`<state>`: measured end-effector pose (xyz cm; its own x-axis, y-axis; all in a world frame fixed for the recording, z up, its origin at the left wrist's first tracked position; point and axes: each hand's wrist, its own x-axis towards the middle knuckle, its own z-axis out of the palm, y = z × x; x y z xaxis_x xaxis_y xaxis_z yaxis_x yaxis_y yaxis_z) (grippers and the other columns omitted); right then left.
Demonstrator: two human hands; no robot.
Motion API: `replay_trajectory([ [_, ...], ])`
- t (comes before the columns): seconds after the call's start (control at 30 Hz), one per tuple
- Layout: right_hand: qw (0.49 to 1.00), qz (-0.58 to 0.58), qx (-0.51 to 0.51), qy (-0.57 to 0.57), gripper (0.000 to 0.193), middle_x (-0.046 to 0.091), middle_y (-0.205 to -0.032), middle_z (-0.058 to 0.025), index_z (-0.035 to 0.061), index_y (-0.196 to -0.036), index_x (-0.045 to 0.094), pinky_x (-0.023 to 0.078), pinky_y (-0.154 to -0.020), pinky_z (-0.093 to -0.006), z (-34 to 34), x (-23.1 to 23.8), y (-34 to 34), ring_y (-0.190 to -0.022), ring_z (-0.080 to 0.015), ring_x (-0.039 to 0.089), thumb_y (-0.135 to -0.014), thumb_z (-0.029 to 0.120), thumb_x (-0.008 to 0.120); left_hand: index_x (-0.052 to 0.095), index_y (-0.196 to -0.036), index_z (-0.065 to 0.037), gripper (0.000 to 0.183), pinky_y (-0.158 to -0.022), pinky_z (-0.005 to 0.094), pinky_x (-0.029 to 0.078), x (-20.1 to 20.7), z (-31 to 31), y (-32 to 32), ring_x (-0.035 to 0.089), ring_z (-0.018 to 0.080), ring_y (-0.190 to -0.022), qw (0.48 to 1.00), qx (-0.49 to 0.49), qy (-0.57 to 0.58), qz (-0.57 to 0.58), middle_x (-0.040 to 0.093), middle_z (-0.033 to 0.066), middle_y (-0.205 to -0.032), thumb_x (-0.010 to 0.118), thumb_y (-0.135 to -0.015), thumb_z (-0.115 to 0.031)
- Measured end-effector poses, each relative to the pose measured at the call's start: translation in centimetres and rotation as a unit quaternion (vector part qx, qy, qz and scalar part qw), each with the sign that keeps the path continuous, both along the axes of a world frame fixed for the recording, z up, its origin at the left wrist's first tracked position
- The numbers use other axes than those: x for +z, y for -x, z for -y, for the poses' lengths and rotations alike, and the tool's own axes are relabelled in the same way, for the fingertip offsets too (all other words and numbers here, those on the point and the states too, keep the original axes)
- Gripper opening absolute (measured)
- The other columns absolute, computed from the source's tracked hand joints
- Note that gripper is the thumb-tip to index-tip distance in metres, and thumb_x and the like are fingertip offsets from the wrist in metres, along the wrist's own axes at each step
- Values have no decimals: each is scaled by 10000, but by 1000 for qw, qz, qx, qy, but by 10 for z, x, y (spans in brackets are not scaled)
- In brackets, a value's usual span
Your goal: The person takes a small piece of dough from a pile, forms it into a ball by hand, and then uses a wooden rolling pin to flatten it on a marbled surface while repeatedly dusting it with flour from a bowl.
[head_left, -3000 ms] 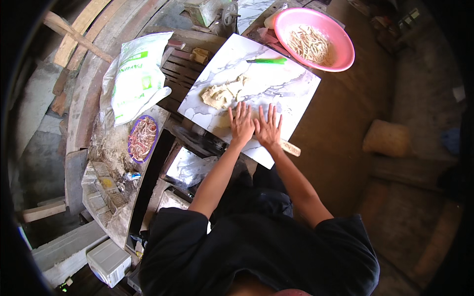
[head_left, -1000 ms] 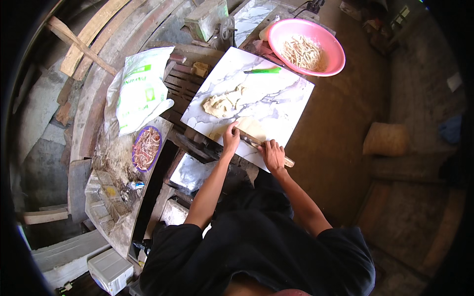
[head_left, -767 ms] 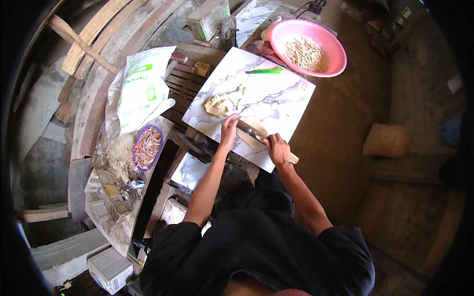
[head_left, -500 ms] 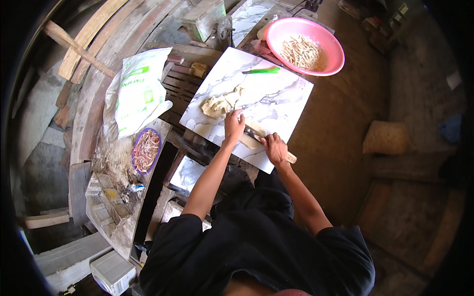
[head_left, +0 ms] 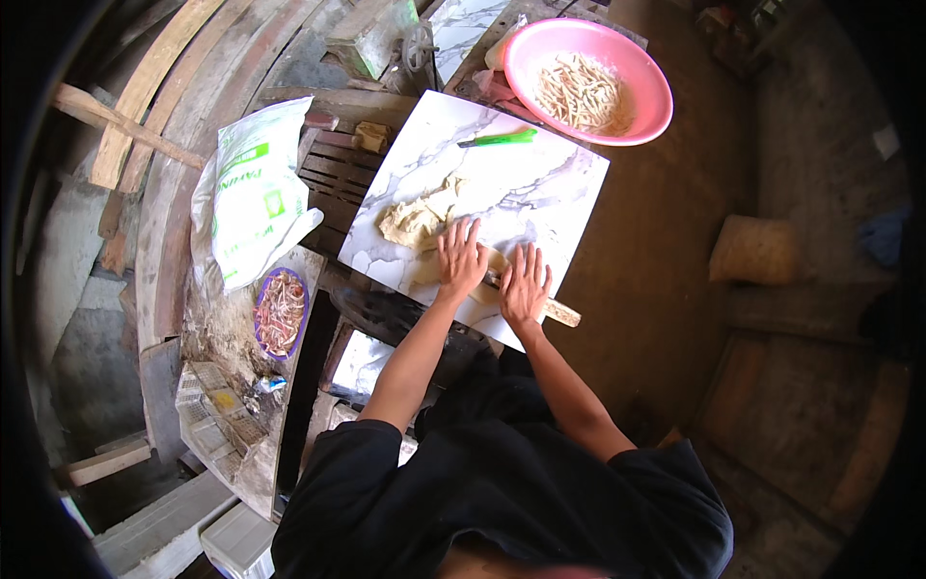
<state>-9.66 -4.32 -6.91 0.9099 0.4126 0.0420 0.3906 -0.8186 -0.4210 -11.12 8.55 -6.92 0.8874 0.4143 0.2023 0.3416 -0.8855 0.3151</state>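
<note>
A pale lump of dough point(head_left: 413, 222) sits on the white marbled board point(head_left: 559, 193). Nearer me, a flattened piece of dough point(head_left: 498, 261) lies partly under my hands. My left hand point(head_left: 463, 259) is flat with fingers stretched out, just right of the lump. Beside it my right hand point(head_left: 525, 287) also lies flat, fingers spread. Beneath both palms runs a rod like a rolling pin, mostly hidden; its pale wooden end point(head_left: 562, 313) sticks out past my right hand and the board's edge. A green-handled knife point(head_left: 503, 139) rests at the board's far side.
Behind the board on the right stands a pink basin point(head_left: 656, 96) holding many pale strips. To the left are a white and green plastic sack point(head_left: 256, 193) and a purple-rimmed basket point(head_left: 258, 333) of reddish-white scraps. A slatted wooden surface point(head_left: 333, 174) adjoins the board's left edge.
Both hands have uncurled from a grip into flat, stretched palms over the rod. The right hand has shifted slightly left, closer to the left one. The view has also moved a little.
</note>
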Motion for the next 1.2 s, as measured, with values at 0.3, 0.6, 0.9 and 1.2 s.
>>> replay_trajectory([
  [0.3,999,0,3,51,529,183,-1367,-168,96,-1308,255,95,-999,-513,-2,3,-33,-1272,-296,160,-817,255,369,372,-1241,-77,472,-982,436,225,5,5,-27,225,250,-1254,999,25,10,-47,236,98,-1366,408,-787,-204],
  [0.6,997,20,46,51,501,191,-1363,-176,124,-1305,281,52,-1008,-505,4,7,0,-1277,-289,150,-837,291,348,420,-1212,-84,463,-981,435,218,4,6,8,251,273,-1239,999,-10,12,-29,236,130,-1359,438,-769,-219],
  [0.9,997,39,63,39,494,187,-1365,-177,129,-1307,281,32,-1007,-511,3,-3,-16,-1282,-290,132,-847,302,326,427,-1195,-68,450,-965,428,239,-11,6,-4,241,275,-1242,999,25,-21,13,260,128,-1348,446,-774,-223],
  [1.2,998,32,36,34,506,166,-1373,-173,132,-1316,257,23,-1006,-513,-14,5,-34,-1282,-302,118,-848,314,318,447,-1177,-66,448,-971,446,225,-1,-7,-21,235,273,-1244,1000,19,3,-21,267,162,-1336,446,-766,-246],
])
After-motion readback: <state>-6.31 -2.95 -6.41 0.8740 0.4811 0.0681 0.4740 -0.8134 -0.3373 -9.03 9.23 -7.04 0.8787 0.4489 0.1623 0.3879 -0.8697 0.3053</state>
